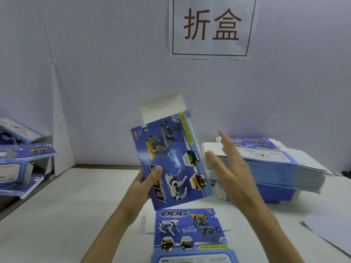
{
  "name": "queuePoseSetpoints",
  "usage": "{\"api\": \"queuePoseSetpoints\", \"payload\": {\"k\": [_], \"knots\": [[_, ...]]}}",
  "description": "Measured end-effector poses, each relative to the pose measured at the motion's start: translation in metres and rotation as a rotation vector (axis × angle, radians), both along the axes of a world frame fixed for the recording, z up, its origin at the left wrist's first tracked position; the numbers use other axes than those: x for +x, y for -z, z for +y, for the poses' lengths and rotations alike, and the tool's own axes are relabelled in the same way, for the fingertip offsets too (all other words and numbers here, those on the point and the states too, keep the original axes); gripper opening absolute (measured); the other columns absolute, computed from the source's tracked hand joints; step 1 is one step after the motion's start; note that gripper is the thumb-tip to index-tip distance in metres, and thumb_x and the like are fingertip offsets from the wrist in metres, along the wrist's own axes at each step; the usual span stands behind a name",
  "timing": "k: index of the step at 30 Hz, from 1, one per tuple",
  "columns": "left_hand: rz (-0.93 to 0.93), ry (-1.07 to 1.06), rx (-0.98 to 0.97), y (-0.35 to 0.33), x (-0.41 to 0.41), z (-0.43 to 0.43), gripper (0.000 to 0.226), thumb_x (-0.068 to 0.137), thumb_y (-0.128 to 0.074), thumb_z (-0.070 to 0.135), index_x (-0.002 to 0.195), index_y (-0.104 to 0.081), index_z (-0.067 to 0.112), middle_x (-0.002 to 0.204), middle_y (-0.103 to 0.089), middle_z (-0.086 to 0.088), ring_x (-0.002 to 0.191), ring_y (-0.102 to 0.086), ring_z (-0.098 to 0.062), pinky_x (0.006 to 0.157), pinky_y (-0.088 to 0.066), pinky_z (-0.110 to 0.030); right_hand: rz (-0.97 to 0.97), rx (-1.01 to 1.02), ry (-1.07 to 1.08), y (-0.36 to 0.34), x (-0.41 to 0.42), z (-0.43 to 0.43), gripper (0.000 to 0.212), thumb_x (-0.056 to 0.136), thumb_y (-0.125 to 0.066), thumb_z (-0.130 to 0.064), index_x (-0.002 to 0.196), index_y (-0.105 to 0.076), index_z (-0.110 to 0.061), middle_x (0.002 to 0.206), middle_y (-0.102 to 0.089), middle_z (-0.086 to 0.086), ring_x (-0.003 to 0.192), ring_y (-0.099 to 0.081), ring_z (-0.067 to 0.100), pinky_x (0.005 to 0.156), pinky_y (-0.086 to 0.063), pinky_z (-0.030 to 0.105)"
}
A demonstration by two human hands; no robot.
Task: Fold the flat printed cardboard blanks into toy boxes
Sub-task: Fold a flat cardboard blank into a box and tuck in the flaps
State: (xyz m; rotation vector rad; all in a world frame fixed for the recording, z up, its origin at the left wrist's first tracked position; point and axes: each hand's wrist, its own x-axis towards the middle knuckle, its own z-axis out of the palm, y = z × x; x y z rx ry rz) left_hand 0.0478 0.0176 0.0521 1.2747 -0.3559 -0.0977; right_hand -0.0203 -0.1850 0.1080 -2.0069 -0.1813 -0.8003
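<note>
One blank (174, 158) aloft, long axis 11-to-5 o'clock.
Left hand (140, 188) pinched its 8 o'clock edge; right hand (233, 173), spread and empty, hovered at 3 o'clock.

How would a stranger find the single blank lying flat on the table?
Below the white paper sign with brown characters, look at the near edge of the white table. A flat blue printed cardboard blank with robot dogs lies there. Unlike the stack of blanks at right and the raised blank above, it lies alone.
</note>
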Motion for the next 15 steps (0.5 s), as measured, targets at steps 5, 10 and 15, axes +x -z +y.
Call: {"api": "queuePoseSetpoints", "payload": {"k": [5, 10, 15], "knots": [[-0.167, -0.160, 0.072, -0.018, -0.023, -0.016, 0.039, 0.077, -0.054, 0.050, 0.101, -0.064, 0.021, 0.085, -0.076, 0.002, 0.075, -0.073, -0.017, 0.055, -0.057, -0.022, 0.124, 0.144, -0.198, 0.020, 0.003, 0.020, 0.079, 0.079, -0.056, -0.063, 0.147, -0.019, -0.048, 0.153, -0.026, -0.022, 0.140, -0.030, 0.003, 0.114, -0.033, 0.042], [-0.249, -0.186, 0.122, -0.024, -0.028, -0.017, 0.032, 0.078, -0.054, 0.051, 0.101, -0.065, 0.032, 0.090, -0.073, -0.007, 0.082, -0.070, -0.027, 0.072, -0.058, -0.040, 0.134, 0.295, -0.238, 0.023, 0.000, 0.014, 0.078, 0.078, -0.070, -0.052, 0.144, -0.029, -0.047, 0.139, -0.044, -0.023, 0.121, -0.052, -0.003, 0.089, -0.051, 0.018], [-0.233, -0.220, 0.103, -0.025, -0.027, -0.015, 0.037, 0.079, -0.050, 0.046, 0.092, -0.064, 0.015, 0.072, -0.072, -0.007, 0.064, -0.070, -0.021, 0.049, -0.052, -0.022, 0.110, 0.298, -0.235, 0.023, 0.001, 0.012, 0.085, 0.074, -0.073, -0.052, 0.146, -0.029, -0.042, 0.135, -0.044, -0.027, 0.115, -0.053, -0.008, 0.087, -0.051, 0.013]]}}
